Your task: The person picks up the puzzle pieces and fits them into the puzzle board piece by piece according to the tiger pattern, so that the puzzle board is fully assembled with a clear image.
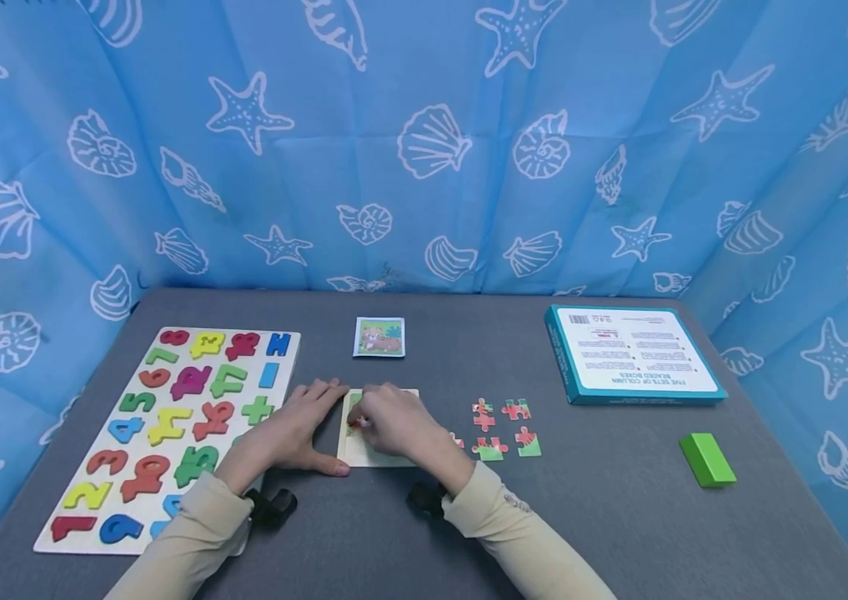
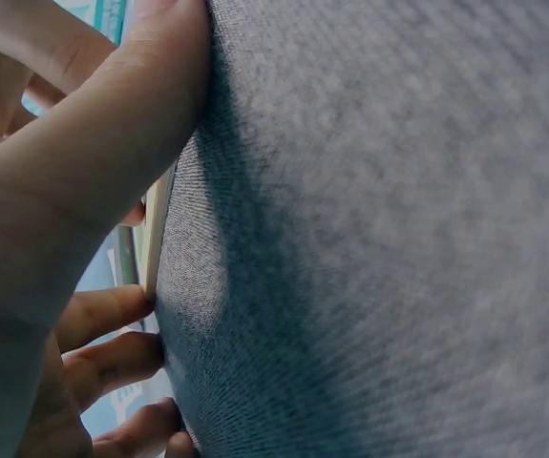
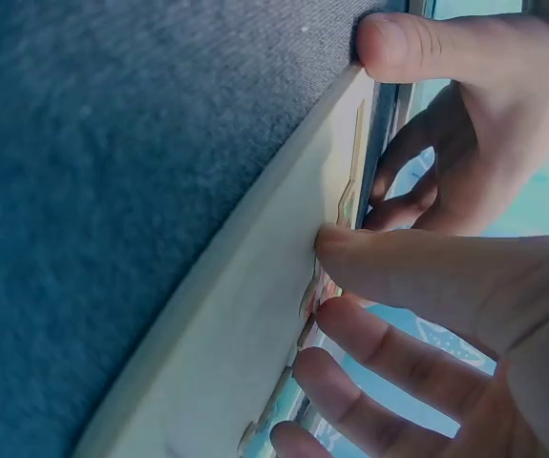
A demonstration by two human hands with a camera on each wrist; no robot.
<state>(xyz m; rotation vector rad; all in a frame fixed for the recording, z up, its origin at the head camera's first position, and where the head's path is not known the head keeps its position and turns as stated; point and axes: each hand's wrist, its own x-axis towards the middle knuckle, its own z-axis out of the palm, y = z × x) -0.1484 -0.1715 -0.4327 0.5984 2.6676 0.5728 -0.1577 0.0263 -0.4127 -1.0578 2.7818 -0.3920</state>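
A small pale wooden puzzle board (image 1: 378, 459) lies flat on the dark table, with part of a green picture showing in its recess. My left hand (image 1: 298, 429) rests along the board's left side, fingers spread, its thumb by the near left corner. Over the board, my right hand (image 1: 397, 421) pinches a small reddish jigsaw piece (image 1: 358, 422) at the recess's left part; its fingers hide most of it. From the right wrist view, the thumb and fingertips meet at the recess edge of the board (image 3: 255, 286). Loose red and green jigsaw pieces (image 1: 490, 450) lie right of the board.
A white number board (image 1: 93, 467) with colourful numerals stands close on the left, partly under the left forearm. Behind the puzzle board lies a small picture card (image 1: 380, 337). At right are a teal-edged box (image 1: 637, 354) and a green block (image 1: 707, 460). A blue curtain (image 1: 424, 208) hangs behind.
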